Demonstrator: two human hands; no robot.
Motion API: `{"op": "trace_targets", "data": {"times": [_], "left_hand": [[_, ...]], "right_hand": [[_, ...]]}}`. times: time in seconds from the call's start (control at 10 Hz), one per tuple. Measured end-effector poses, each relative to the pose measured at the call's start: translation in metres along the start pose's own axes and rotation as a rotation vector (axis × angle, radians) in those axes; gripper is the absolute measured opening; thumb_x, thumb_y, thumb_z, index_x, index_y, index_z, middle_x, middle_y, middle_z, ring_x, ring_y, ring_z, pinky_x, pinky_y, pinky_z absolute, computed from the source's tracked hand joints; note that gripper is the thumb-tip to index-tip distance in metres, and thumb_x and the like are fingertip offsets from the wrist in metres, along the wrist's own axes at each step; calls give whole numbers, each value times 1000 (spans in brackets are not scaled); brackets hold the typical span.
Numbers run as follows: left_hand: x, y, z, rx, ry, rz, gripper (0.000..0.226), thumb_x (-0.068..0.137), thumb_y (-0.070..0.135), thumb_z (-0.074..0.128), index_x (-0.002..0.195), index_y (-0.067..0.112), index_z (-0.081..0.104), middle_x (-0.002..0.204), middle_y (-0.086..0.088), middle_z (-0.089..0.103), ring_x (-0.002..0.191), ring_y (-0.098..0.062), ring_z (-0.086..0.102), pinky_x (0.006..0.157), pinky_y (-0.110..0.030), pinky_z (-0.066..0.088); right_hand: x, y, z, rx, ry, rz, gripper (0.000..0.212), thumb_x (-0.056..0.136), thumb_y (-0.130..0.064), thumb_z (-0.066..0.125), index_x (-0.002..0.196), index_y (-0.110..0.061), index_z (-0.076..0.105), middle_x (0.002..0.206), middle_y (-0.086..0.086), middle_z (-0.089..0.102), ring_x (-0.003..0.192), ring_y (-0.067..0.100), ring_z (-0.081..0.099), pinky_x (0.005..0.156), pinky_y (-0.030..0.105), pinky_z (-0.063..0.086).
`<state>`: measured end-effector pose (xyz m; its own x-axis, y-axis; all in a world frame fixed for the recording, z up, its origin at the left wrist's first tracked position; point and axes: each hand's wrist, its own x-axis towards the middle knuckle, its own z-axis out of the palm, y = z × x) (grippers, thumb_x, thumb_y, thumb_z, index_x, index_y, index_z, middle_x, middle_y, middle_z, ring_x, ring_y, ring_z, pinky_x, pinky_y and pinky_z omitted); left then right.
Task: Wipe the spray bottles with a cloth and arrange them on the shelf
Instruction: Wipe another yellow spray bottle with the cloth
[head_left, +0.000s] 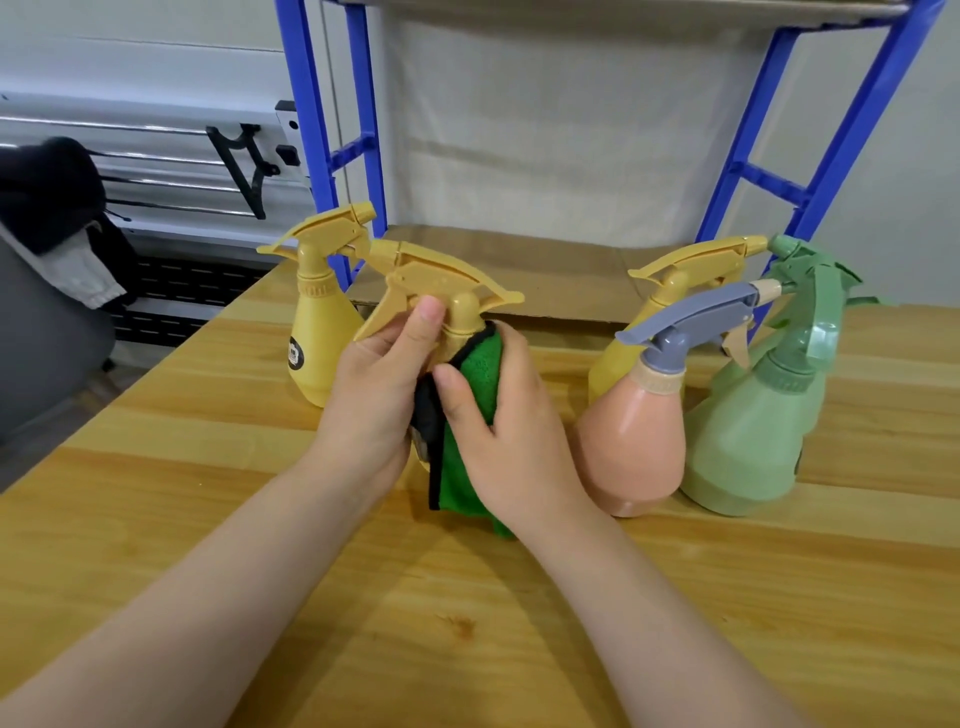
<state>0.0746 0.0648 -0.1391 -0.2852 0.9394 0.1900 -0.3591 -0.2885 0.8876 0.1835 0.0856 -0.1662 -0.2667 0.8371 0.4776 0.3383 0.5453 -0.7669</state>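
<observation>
A yellow spray bottle (441, 280) stands at the middle of the wooden table (156, 519). My left hand (374, 395) grips its neck just under the trigger. My right hand (509, 436) wraps a green cloth (467, 467) with a black edge around the bottle's body, which the cloth and hands hide. Another yellow bottle (317, 322) stands behind to the left. To the right stand a third yellow bottle (670, 291), a peach bottle (634, 431) with a grey head, and a green bottle (753, 431) with a second green one (810, 270) behind it.
A blue metal shelf frame (322, 156) rises behind the table, its brown lower board (545, 270) level with the tabletop. A grey chair (41, 338) with dark clothing on it stands at the left. Bare wood lies in front of my arms.
</observation>
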Motion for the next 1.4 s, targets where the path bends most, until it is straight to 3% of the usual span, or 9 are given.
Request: {"op": "trace_targets", "data": {"times": [0.1,0.3,0.5,0.6,0.7,0.8,1.0,1.3,1.4], "left_hand": [[6,7,-4,-115,49,-36,30,86,39,57,96,16,73,92,-1,73,90,-15,69,76,-28,57],[18,22,-14,-259,183,-58,49,95,52,45,124,16,63,98,2,72,87,-13,70,72,-32,58],[23,25,-26,-392,219,-13,50,97,58,39,113,21,70,134,-8,61,122,-27,59,103,-51,46],[21,24,-23,-402,191,12,49,98,58,38,101,24,73,121,-6,68,118,-26,62,103,-50,47],[19,26,-18,-377,139,49,50,98,56,38,87,25,75,90,7,70,84,-11,68,86,-34,57],[18,28,-17,-350,86,76,47,97,55,40,84,26,74,86,9,68,76,-7,65,79,-30,56],[15,19,-15,-106,-84,11,42,85,56,47,82,21,71,84,4,67,72,-10,64,70,-31,56],[5,13,-8,188,-224,13,42,86,51,49,83,23,80,97,3,76,91,-11,71,81,-27,57],[3,15,-7,267,-109,-20,100,48,82,71,113,6,69,115,-10,71,110,-30,66,99,-52,50]], "right_hand": [[-1,2,0,33,-13,31,69,86,-65,44,142,-25,38,131,-8,56,120,9,53,101,35,46],[-7,-4,0,78,-70,-14,71,87,-63,43,147,-26,29,138,-8,48,126,3,45,105,23,39],[-8,-3,4,175,-90,-21,73,90,-62,43,150,-24,23,145,-5,44,135,9,42,110,38,38],[-6,-2,3,258,-69,-33,69,92,-60,42,147,-21,29,135,-5,52,127,13,50,105,41,43],[-5,-1,0,267,-81,-48,70,92,-64,41,146,-20,32,132,-4,55,124,15,53,103,43,44],[-4,-3,-4,240,-112,-70,65,94,-59,39,144,-19,34,130,-3,56,121,15,54,103,43,44],[-1,-9,-14,187,-197,-98,39,99,-48,40,125,-22,50,108,-15,61,103,4,58,89,21,45],[-3,-18,-14,248,-186,-55,32,91,-49,50,112,-26,56,91,-8,66,87,11,64,79,37,52],[-4,-21,-15,224,-129,-67,18,93,-42,52,104,-28,56,84,-10,65,81,8,62,71,26,50]]}}
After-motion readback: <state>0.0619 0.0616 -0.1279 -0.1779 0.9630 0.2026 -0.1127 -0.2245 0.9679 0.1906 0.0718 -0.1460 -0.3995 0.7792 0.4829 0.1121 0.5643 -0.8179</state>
